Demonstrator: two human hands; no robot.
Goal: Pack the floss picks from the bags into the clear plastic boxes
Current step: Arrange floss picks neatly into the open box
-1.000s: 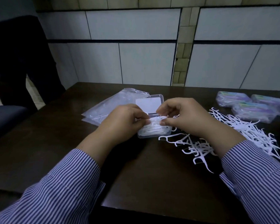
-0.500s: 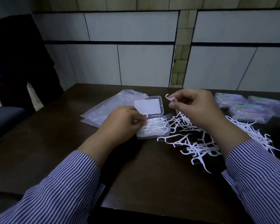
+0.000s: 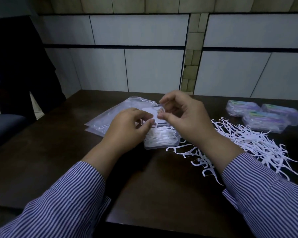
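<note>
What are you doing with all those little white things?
Packing floss picks into a clear box. The right hand pinches one pick above the open box, and the left hand holds another at its edge. Loose picks lie on the table, with filled boxes behind and bags to the left.

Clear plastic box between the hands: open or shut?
Open: the clear plastic box shows white floss picks inside, its lid tilted back.
</note>
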